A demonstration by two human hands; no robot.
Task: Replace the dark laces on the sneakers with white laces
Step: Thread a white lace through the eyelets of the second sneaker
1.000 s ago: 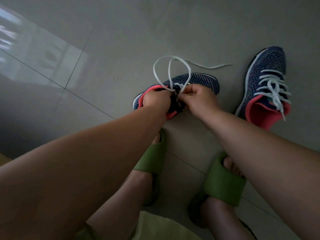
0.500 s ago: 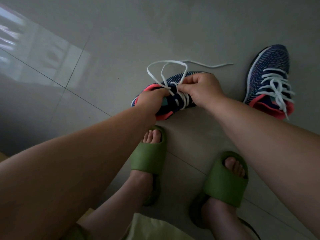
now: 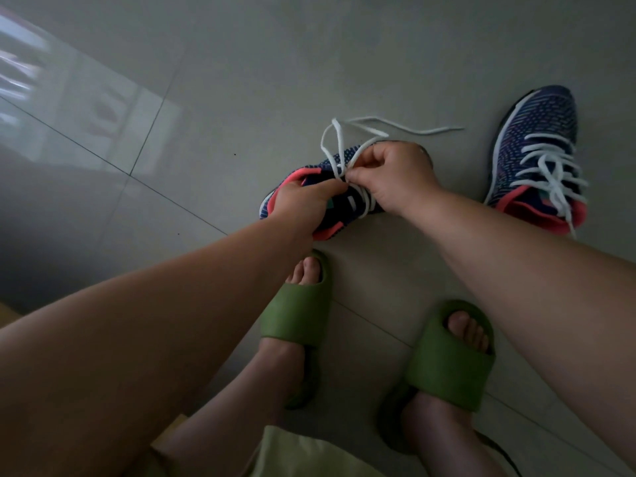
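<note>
Gripping the near sneaker [image 3: 311, 173] at its pink collar, your left hand [image 3: 303, 201] has its fingers curled round the heel end and holds the shoe tilted on the tiled floor [image 3: 241, 80], just beyond your feet. Your right hand [image 3: 392, 177] sits over the middle of that shoe, thumb and forefinger pinching the white lace [image 3: 335, 146] right above the eyelets, the other fingers curled in beside them. From the pinch the lace rises in a loose loop, and one free end trails away to the right across the floor, towards the second sneaker [image 3: 537, 149] (its tip lies near that shoe, not touching it). A few white bars of lace already cross the tongue under your right wrist. The second sneaker stands on the floor to the right, apart from both hands, toe pointing away from you, white lace threaded through its eyelets and the ends hanging loose over the pink collar. Your feet, in green slides [image 3: 296, 315], rest on the floor below the near sneaker.
</note>
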